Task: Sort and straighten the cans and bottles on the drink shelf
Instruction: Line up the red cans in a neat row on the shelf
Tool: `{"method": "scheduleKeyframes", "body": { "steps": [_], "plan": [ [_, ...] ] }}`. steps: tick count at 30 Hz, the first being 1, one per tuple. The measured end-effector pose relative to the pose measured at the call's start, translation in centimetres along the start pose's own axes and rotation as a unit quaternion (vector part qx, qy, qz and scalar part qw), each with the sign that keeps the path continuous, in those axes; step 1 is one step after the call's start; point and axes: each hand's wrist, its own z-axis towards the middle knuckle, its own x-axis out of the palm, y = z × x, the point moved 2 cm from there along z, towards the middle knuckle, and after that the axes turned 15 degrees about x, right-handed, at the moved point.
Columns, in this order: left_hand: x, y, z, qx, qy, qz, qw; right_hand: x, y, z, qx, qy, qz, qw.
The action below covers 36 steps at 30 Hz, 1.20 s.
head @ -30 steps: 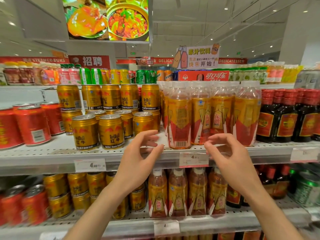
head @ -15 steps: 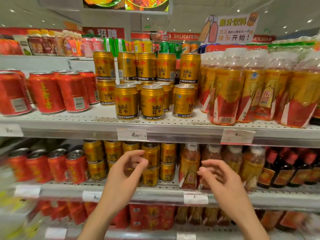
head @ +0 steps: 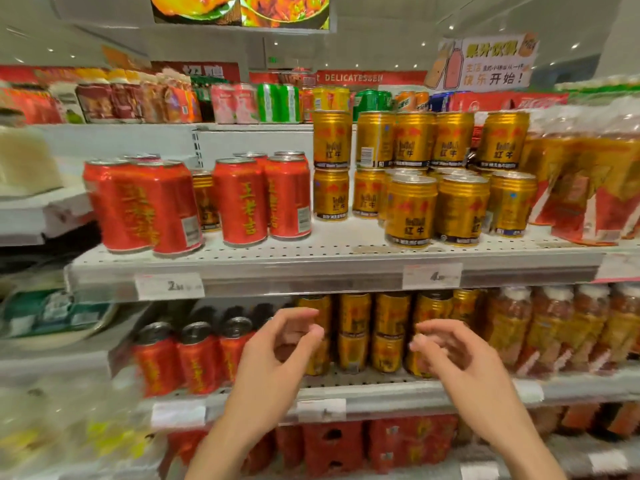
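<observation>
Left hand (head: 273, 355) and right hand (head: 457, 358) loosely curled, holding nothing, apart from each other. Gold cans (head: 370, 330) directly beyond fingertips, red cans (head: 194, 362) left of left hand. Probably poised to straighten the gold row.

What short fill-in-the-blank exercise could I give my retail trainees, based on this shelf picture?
1. On the upper shelf, the red cans stand to the ____ of the gold cans.
2. Both hands, left and right, hold ____.
3. Along the back, the gold cans are stacked ____ high.
4. The hands are raised in front of the ____ shelf.

Missing words: left; nothing; two; lower
</observation>
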Motion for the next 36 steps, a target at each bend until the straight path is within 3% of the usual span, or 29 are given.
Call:
{"method": "scheduleKeyframes", "body": {
  "steps": [9, 14, 18, 21, 24, 26, 30, 36],
  "plan": [
    [-7.1, -0.3, 1.1, 0.039, 0.001, 0.007, 0.999, 5.3, 6.3, -1.3, -0.077, -0.005, -0.053, 0.996],
    [-11.0, -1.8, 2.8, 0.102, -0.021, 0.098, 0.99, 7.5, 11.8, -0.5, -0.165, -0.001, -0.106, 0.981],
    [-14.6, -3.8, 5.6, 0.225, -0.044, 0.233, 0.945, 9.9, 17.6, 0.9, -0.271, -0.019, -0.164, 0.948],
    [-17.0, -5.0, 8.6, 0.312, -0.064, 0.357, 0.878, 11.9, 21.7, 2.5, -0.347, -0.042, -0.215, 0.912],
    [-18.9, -5.6, 11.7, 0.337, -0.068, 0.44, 0.829, 14.3, 24.9, 4.3, -0.396, -0.056, -0.295, 0.868],
    [-19.7, -5.5, 13.4, 0.32, -0.027, 0.486, 0.813, 15.9, 26.1, 5.5, -0.396, -0.035, -0.356, 0.846],
    [-20.4, -4.7, 15.4, 0.271, 0.065, 0.496, 0.822, 17.6, 27.0, 6.8, -0.367, 0.012, -0.428, 0.826],
    [-20.9, -3.9, 16.2, 0.286, 0.058, 0.452, 0.843, 16.6, 27.5, 6.9, -0.373, 0.039, -0.418, 0.828]
  ]
}}
